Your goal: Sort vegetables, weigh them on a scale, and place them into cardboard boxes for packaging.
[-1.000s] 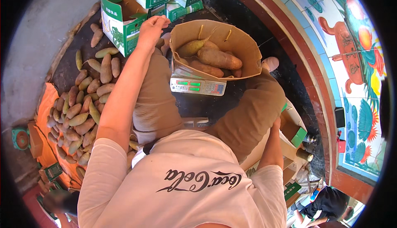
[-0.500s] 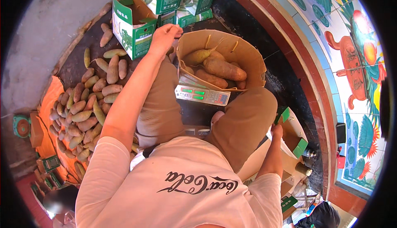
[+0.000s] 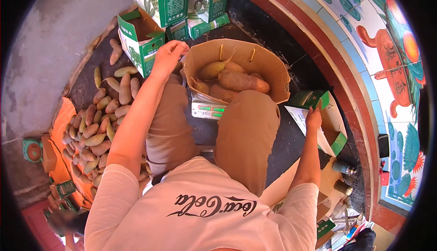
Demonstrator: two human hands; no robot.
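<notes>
1. Green-and-white carton, 3 o'clock: seemingly empty, probably light, with fairly stiff walls and pliant flaps; a wall should offer the surest hold.
2. Right hand: fingers closed on the carton's edge.
3. Left hand, 11 o'clock: beside the tuber-filled box; whether it grips the rim cannot be told.

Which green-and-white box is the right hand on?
The open box right of the brown carton: the right hand grips its edge. The other boxes sit away from that hand.
</notes>
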